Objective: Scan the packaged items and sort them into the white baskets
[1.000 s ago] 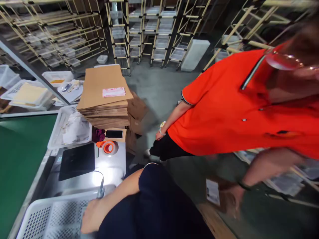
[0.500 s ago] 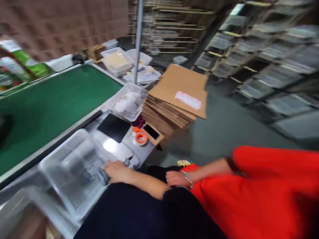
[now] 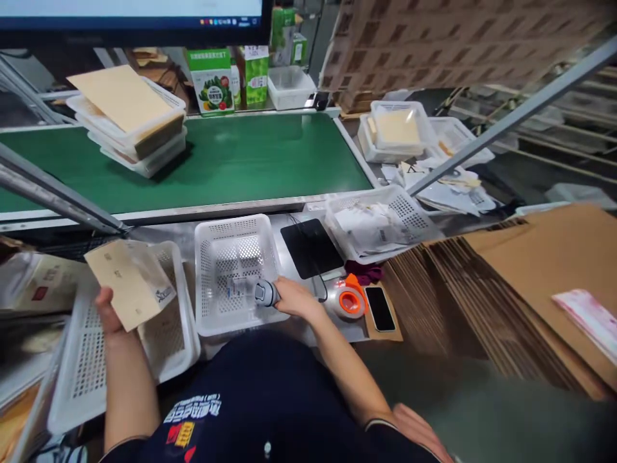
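Scanning looks to be the step in hand. The left hand [image 3: 107,307] is gripping a tan paper packet [image 3: 129,283] inside a clear sleeve, thumb pressed on its lower edge, and is holding it up, tilted, above the left white basket [image 3: 179,334]. The right hand [image 3: 295,299] is closing around a grey handheld scanner [image 3: 265,294], whose head is pointing left over the near rim of the middle white basket [image 3: 234,273]. That basket is holding only a few small clear items.

Packet and scanner are sitting near each other but apart, with the rim of the middle basket between them. As a judgement, the next move is calling for bringing the 2 together: turning the packet so that its printed face is meeting the scanner head, or swinging the scanner left toward it. Whether a code is showing on the packet is too small to tell.

Beside the right hand are lying a black pad [image 3: 311,247], an orange tape dispenser [image 3: 348,301] and a phone [image 3: 380,308] on a slip of cardboard. A stack of flat cartons [image 3: 506,283] is filling the right side, and a green conveyor belt [image 3: 241,161] is carrying stacked trays [image 3: 132,132] beyond the baskets.
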Demonstrator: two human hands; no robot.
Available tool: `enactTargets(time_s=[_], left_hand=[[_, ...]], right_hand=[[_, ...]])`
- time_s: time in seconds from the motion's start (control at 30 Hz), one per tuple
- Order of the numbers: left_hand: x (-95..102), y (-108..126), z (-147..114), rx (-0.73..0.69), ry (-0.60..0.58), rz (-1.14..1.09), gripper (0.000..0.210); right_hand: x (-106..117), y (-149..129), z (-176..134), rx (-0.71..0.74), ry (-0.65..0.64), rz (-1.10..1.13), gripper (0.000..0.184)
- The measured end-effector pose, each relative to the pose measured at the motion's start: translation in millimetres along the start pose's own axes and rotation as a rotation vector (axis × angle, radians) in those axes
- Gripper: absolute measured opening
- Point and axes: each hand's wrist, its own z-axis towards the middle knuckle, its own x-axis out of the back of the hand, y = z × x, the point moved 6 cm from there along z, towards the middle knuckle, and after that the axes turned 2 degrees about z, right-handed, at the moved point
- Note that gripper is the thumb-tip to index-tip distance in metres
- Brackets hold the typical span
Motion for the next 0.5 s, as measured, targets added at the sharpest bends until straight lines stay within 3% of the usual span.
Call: enactTargets(time_s=[0.1,0.2,0.3,0.5], left_hand=[[-21.8,-6,-3,-0.019,0.065,-0.237,0.073],[-49.8,-13,-5,-0.031,-0.056,-0.344,0.078],[-75.2,-24,-9,0.034,-0.197,-0.299,0.079],[-97.2,-53,-4,0.137,-0.145,-0.026,0.093]], right_hand=[[-5,-20,14,0.057,-0.033,0.008,0.035],[-11,-32,21,0.077,-0.065,0.012,0.034],[-13,-36,23,0.077,-0.051,0.026,0.033],[-12,-26,19,0.078,0.008,0.088,0.033]])
